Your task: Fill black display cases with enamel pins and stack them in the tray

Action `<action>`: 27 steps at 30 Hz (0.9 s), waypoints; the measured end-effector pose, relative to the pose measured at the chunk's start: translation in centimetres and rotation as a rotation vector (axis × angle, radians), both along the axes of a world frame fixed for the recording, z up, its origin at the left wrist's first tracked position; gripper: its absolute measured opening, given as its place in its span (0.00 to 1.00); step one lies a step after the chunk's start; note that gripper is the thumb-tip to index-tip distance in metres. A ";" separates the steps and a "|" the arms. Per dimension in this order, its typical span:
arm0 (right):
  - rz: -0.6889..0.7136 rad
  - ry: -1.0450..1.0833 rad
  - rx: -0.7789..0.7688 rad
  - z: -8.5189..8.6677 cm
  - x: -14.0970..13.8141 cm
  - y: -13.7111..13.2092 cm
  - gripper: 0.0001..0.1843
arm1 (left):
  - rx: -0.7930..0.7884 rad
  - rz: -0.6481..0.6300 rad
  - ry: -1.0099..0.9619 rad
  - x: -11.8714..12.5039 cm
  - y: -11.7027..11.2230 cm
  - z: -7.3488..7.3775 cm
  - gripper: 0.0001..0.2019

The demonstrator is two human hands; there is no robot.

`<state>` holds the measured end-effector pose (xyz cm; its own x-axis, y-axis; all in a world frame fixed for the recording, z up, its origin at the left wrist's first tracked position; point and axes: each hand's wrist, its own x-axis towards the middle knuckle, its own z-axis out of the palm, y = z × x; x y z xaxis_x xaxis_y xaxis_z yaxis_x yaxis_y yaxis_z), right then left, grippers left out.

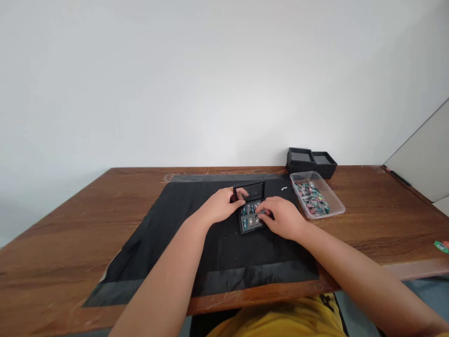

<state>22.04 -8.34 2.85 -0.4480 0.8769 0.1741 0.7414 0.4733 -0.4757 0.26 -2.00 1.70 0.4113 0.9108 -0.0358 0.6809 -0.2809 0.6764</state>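
A small black case [251,211] lies open on a black cloth [196,243], its lid [253,191] standing up at the back. Several small teal and pale pieces sit in its compartments. My left hand [224,206] grips the left side of the case near the lid hinge, fingers curled round it. My right hand [282,216] rests on the case's right side, its fingertips pinched together over the pieces; whether they hold one I cannot make out.
A clear plastic tub [335,202] of mixed coloured pieces stands to the right of the cloth. Two black trays [310,161] sit behind it by the wall. A tiny white piece [284,188] lies on the cloth. Small green and red items [441,245] lie at the wooden table's [70,220] right edge.
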 end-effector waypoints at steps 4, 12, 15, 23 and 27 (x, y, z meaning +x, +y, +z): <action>0.032 -0.002 -0.030 -0.1 -0.1 0.1 0.06 | 0.005 0.004 -0.002 0.0 0.0 0.0 0.16; 0.064 0.033 -0.061 -0.2 0.0 0.1 0.06 | 0.005 0.001 -0.004 0.0 0.0 0.0 0.16; 0.066 0.044 -0.078 -0.2 0.0 0.2 0.06 | 0.010 -0.004 -0.013 -0.1 0.0 -0.1 0.16; 0.080 0.028 -0.094 -0.2 0.2 0.3 0.07 | 0.012 0.008 -0.022 -0.1 -0.1 -0.2 0.15; 0.098 0.029 -0.070 -0.3 0.3 0.3 0.08 | 0.026 0.001 -0.013 -0.1 0.0 -0.3 0.15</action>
